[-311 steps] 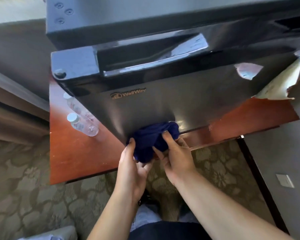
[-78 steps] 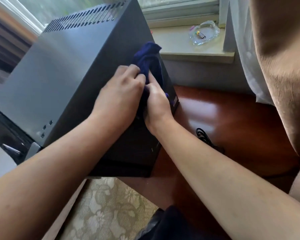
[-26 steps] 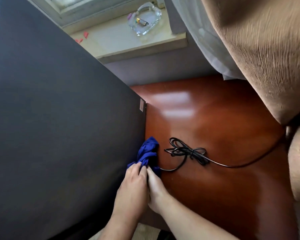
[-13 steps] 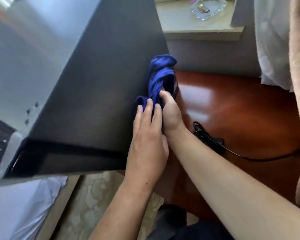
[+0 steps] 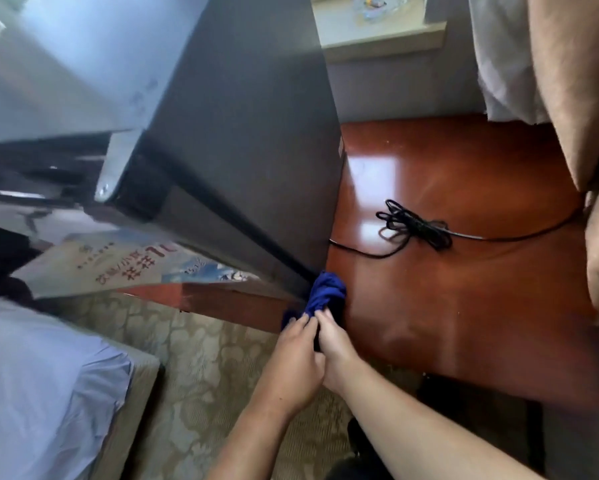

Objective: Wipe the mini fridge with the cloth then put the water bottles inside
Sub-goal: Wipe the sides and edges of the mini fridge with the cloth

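The dark grey mini fridge (image 5: 242, 133) stands on a glossy red-brown wooden table (image 5: 464, 299), and I look down its right side panel. A bunched blue cloth (image 5: 327, 294) presses against the fridge's bottom front corner, at the table's edge. My left hand (image 5: 296, 358) and my right hand (image 5: 332, 348) sit side by side, both gripping the cloth from below. No water bottles are in view.
A tangled black power cord (image 5: 415, 225) lies on the table right of the fridge. A printed card (image 5: 125, 265) leans at the fridge's front. Tan curtain (image 5: 568, 81) hangs at right, a bed (image 5: 42, 375) sits lower left, patterned carpet (image 5: 201, 368) below.
The cloth and both hands have slid down the fridge's right side, from high on the panel to its bottom front corner. The view has tilted downward.
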